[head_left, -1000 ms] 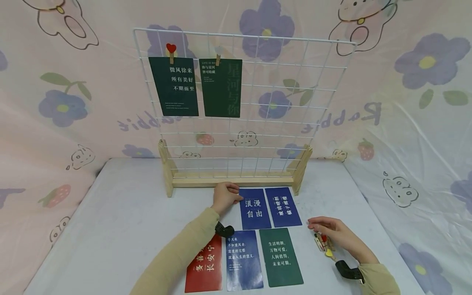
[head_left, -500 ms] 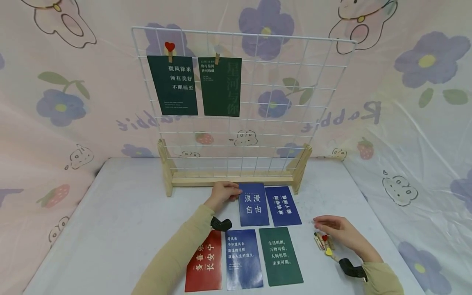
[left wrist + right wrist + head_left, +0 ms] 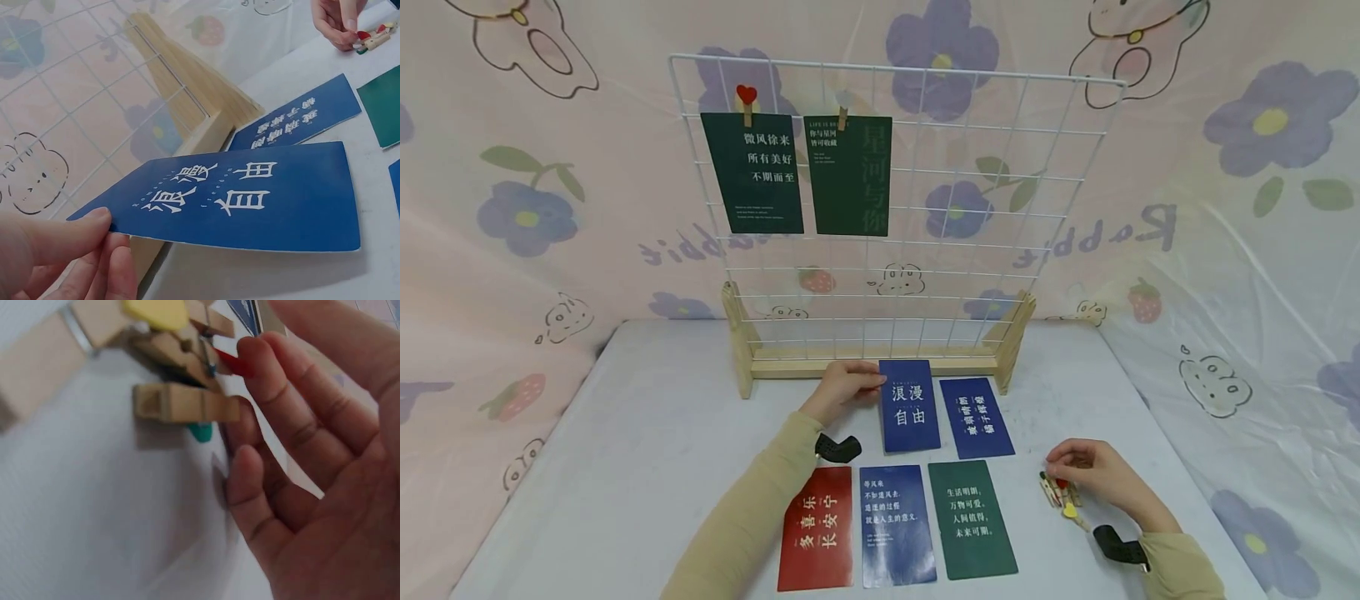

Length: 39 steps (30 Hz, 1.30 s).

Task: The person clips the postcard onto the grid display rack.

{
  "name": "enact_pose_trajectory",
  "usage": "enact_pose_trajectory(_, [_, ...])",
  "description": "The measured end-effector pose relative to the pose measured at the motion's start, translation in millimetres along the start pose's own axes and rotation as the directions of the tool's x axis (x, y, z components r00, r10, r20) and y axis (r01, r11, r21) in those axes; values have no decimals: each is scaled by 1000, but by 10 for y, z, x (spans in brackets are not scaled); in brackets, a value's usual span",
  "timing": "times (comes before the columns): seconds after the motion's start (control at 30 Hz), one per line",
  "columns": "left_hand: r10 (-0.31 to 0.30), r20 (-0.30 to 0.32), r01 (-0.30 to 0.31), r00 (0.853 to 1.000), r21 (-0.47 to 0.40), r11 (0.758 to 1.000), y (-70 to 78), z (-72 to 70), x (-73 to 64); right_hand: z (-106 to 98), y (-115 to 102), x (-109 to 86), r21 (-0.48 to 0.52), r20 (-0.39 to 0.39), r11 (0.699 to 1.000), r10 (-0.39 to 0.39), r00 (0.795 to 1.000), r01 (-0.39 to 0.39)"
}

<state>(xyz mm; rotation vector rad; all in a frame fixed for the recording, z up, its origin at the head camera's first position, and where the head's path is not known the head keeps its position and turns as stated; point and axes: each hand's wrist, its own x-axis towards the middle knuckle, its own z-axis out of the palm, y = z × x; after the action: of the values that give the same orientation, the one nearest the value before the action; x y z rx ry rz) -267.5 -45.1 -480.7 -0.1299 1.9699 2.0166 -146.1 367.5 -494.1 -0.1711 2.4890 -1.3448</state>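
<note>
So the blue card [image 3: 909,407] got lifted and shifted toward the rack [image 3: 966,365] since the earlier frame. In the head view it was pinched at its left edge by the left hand [image 3: 847,387], and the right hand [image 3: 1093,468] was held over the clothespins [image 3: 1066,504]. Left wrist view: the card was gripped between thumb and fingertips, tilted above the table [image 3: 378,206]. Right wrist view: fingers were loosely bent, a red piece [image 3: 230,362] right at one fingertip; contact couldn't be told.
</note>
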Motion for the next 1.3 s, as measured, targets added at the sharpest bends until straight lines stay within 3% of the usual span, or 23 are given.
enact_pose_trajectory(0.23, [-10, -4, 10, 1000, 28, 1000, 31, -19, -36, 39, 19, 20, -85, -26, 996, -29, 999, 27])
enact_pose_trajectory(0.5, [-28, -7, 28, 1000, 3, 1000, 50, -34, -67, 103, -13, 32, -158, -44, 986, -56, 997, 48])
enact_pose_trajectory(0.7, [7, 16, -6, 1000, -9, 1000, 52, -24, -86, 127, -54, 45, -218, -51, 975, -50, 997, 37])
enact_pose_trajectory(0.83, [19, 34, -19, 999, -1, 1000, 39, -16, -93, 118, -74, 46, -197, -41, 980, -31, 999, 22])
enact_pose_trajectory(1.03, [10, 22, -10, 1000, 10, 1000, 35, -2, -108, 123, -90, 97, -111, 13, 992, -60, 998, 61])
enact_pose_trajectory(1.3, [1, 23, -1, 1000, 6, 1000, 33, -17, -115, 176, -104, 173, -115, 1, 991, -72, 997, 72])
